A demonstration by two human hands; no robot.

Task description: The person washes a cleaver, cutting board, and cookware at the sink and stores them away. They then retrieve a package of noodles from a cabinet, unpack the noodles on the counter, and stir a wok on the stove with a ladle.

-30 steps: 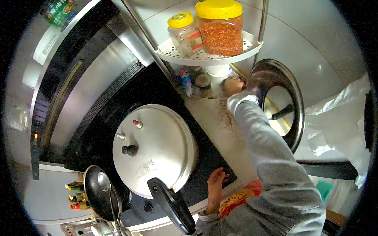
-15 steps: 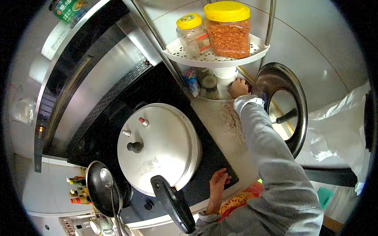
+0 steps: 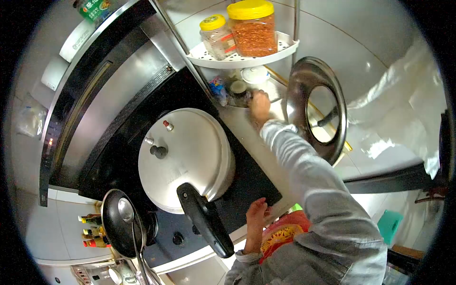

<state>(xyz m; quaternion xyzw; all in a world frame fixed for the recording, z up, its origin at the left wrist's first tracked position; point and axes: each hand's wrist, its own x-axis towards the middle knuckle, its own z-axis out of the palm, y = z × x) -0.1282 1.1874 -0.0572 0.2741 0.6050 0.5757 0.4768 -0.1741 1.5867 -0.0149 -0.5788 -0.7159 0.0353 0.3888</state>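
Observation:
My right hand is at the front of the corner rack's lower shelf, its bent fingers beside a dark-lidded jar. The hand is blurred; anything under its fingers is hidden. Behind it stands a white tub. My left hand hangs near the front edge of the black cooktop, fingers loosely bent and apart, with nothing in them. To its left, a large silver pressure cooker sits on the cooktop, its black handle pointing towards the front.
Above my right hand, the rack's upper shelf bears two yellow-lidded jars, the larger holding red flakes. A dark lid with a round see-through centre leans at right. At left, a frying pan holds a ladle. The range hood slopes overhead.
My right hand has moved left along the lower shelf, from its right side towards the dark-lidded jar. My left hand stays near the cooktop's edge. The whole view has shifted slightly.

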